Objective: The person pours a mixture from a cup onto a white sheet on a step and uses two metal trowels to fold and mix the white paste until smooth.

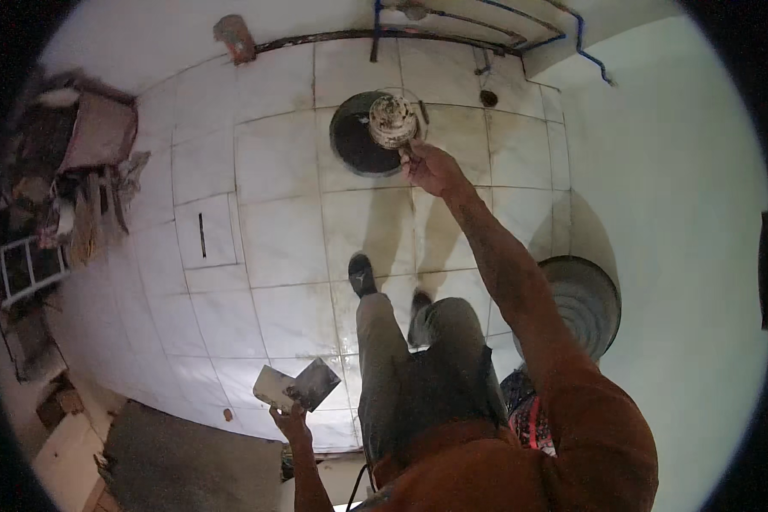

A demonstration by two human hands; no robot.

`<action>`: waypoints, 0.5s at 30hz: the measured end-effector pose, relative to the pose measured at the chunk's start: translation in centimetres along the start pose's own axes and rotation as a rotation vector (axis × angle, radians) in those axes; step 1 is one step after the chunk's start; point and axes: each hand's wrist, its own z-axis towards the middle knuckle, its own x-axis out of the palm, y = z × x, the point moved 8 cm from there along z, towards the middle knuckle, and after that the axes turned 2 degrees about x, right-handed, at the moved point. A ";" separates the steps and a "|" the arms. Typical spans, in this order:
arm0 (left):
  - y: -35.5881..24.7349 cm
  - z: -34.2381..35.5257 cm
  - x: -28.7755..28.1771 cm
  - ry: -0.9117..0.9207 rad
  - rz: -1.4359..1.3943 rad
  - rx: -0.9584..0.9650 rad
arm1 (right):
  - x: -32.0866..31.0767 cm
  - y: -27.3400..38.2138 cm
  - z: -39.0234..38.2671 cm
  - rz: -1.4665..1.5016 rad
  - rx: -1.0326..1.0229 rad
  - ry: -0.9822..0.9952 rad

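Note:
My right hand point(433, 168) reaches far forward, fingers closed on the near edge or handle of a small round pot-like container point(392, 121), splotched white and brown. The container is over the right side of a round black tub point(350, 141) on the floor. A thin wire loop curves beside them; which one it belongs to I cannot tell. Low on the left, my left hand point(292, 420) is closed on an angular object point(277, 386) with two flat faces, one pale and one dark grey. Its exact kind is unclear.
Pale tiles point(282, 230) cover the floor, with a slotted square cover point(203, 235) on the left. A large round grey lid or basin point(584, 299) leans by the right wall. Clutter point(98, 136) lines the left side. Blue pipes point(486, 34) run along the far wall near a brick point(234, 38).

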 end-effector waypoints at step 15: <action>-3.8 1.4 20.5 -0.046 0.387 0.034 | -42.4 23.8 11.2 0.283 -0.339 -0.417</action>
